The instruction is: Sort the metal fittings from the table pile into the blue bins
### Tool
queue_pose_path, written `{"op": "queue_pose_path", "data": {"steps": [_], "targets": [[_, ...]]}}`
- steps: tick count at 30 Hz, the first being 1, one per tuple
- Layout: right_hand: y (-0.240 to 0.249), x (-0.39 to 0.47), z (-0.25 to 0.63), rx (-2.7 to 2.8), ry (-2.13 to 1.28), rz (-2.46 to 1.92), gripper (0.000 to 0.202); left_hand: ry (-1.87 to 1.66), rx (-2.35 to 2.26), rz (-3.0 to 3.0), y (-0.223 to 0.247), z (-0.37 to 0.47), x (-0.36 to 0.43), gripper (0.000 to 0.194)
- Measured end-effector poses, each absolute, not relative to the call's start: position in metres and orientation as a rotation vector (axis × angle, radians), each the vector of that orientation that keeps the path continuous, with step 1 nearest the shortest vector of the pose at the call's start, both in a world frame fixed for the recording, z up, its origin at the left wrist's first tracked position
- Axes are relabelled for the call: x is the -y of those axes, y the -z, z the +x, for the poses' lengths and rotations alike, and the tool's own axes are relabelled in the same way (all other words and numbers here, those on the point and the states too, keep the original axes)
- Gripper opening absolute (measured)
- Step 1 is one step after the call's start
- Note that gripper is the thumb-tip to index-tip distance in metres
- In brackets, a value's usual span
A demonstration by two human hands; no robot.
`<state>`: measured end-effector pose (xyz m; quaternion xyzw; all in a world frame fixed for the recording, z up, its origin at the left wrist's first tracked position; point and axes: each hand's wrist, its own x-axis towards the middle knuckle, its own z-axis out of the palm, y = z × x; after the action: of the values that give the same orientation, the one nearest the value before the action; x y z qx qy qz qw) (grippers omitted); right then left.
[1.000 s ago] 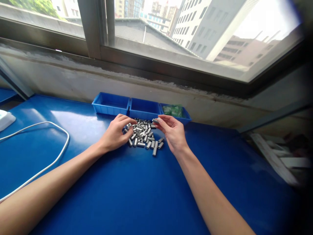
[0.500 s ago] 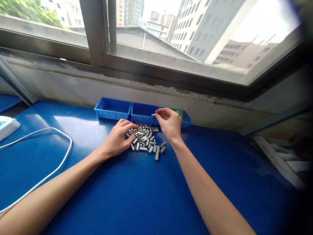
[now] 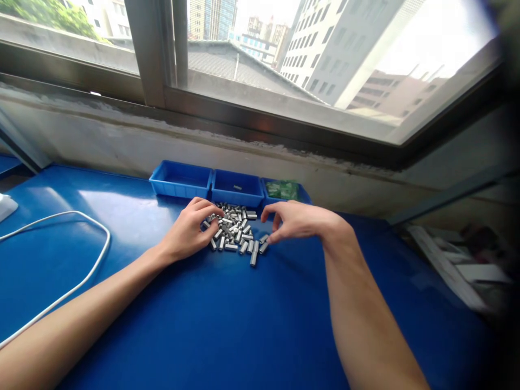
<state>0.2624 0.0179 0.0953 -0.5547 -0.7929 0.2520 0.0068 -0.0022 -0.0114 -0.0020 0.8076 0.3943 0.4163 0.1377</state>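
Take the middle tray (image 3: 238, 196) as the landmark. On the counter (image 3: 227, 325), directly on the person's side of this tray, lies the pile of metal pieces (image 3: 232, 230), short bars pointing in many directions. One single metal piece (image 3: 238, 187) lies inside the tray, with its length running roughly from left to right.

The right hand (image 3: 298, 221) is to the right and nearer to the person than the middle tray. Its thumb and first finger are apart, and I see nothing held between them. The closest bars are two loose pieces (image 3: 264, 247) at the right edge of the pile, in front of the tray and a little to its right. They lie to the left of the thumb tip and slightly below it; their long axes go slantwise, the far end leaning to the right. Whether the thumb touches one of them, I cannot tell. For these two, the right hand is clearly the nearer one.

The left hand (image 3: 189, 230) is in front of the tray and to its left, curved beside the pile's left edge. Its fingers are also apart from the thumb; contact with the bars there is not clear.
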Motion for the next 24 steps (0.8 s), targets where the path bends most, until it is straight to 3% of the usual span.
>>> {"op": "queue_pose_path", "data": {"steps": [2, 5, 12, 16, 24], "targets": [[-0.088, -0.017, 0.267, 2.415, -1.053, -1.724, 0.048, -1.201, -1.144, 2.339, 0.002, -0.002, 0.011, 0.018], [-0.073, -0.016, 0.262, 2.318, -1.215, -1.773, 0.049, -1.201, -1.154, 2.337, 0.002, -0.002, 0.012, 0.018], [-0.071, -0.021, 0.233, 2.359, -0.928, -2.003, 0.019, -1.197, -1.166, 2.341, 0.001, -0.002, 0.012, 0.018], [-0.074, -0.024, 0.235, 2.405, -0.809, -1.898, 0.019, -1.195, -1.175, 2.345, 0.002, -0.002, 0.012, 0.017], [-0.074, -0.028, 0.242, 2.28, -0.92, -1.699, 0.016, -1.209, -1.177, 2.334, 0.001, -0.002, 0.012, 0.017]]}}
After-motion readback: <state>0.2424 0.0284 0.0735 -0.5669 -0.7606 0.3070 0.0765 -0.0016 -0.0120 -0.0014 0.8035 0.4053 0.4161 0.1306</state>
